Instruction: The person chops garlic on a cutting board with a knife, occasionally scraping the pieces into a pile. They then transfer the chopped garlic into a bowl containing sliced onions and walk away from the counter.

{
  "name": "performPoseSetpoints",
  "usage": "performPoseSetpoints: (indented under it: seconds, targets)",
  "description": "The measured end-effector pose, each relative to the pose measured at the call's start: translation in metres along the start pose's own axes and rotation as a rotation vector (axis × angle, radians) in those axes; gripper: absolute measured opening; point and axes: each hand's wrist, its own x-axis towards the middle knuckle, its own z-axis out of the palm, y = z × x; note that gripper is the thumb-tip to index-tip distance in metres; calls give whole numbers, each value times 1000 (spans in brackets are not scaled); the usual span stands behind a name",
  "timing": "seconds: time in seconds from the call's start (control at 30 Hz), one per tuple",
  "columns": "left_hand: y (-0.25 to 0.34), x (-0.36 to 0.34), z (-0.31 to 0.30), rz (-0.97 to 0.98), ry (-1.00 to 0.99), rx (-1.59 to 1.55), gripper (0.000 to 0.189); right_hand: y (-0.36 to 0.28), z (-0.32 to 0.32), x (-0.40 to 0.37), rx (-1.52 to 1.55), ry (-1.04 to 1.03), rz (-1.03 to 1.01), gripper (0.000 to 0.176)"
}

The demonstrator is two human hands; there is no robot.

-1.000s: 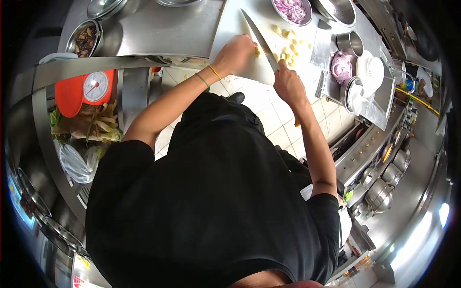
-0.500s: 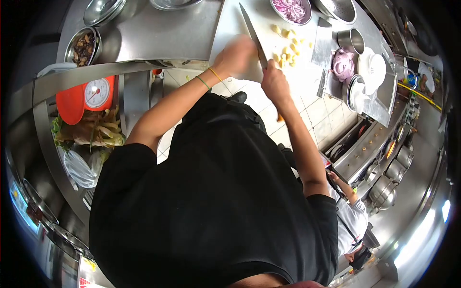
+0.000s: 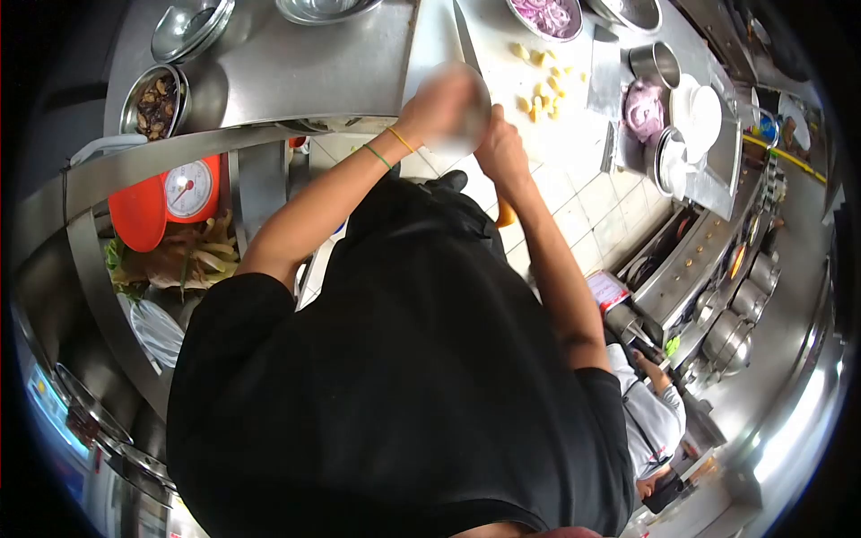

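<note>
The blade of a long knife (image 3: 465, 38) lies over the white cutting board (image 3: 430, 45), slanting away from my right hand (image 3: 501, 148). That hand is closed at the handle end, most of the handle being hidden. My left hand (image 3: 437, 109) is beside it at the board's near edge, its fingers smeared; a blurred, greyish round patch covers the area between both hands, and whether it is an object is unclear. Pale yellow pieces (image 3: 543, 90) lie scattered on the board, to the right of the blade. Beyond them is a bowl of sliced purple onion (image 3: 549, 16).
Metal bowls (image 3: 186, 31) and a bowl of brown pieces (image 3: 156, 112) stand left. At right are a cleaver (image 3: 604, 76), a purple onion heap (image 3: 644, 109), a metal pot (image 3: 656, 67) and white dishes (image 3: 695, 121). A person in white (image 3: 653, 417) is at lower right.
My right hand has moved slightly left. The knife blade is more upright, and its lower part is now hidden by the blurred patch between my hands. The view has shifted slightly.
</note>
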Motion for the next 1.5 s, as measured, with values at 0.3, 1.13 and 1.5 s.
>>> performPoseSetpoints:
  seconds: [0.3,1.13,1.5]
  targets:
    - [4,-5,1,-89,12,-35,23,-5,20,-9,47,67,54,16]
    - [33,16,-54,190,-35,215,70,60,-24,-69,206,163,-28,24]
    - [28,20,-13,-279,-449,197,77,108,-4,-66,1076,-178,184,25]
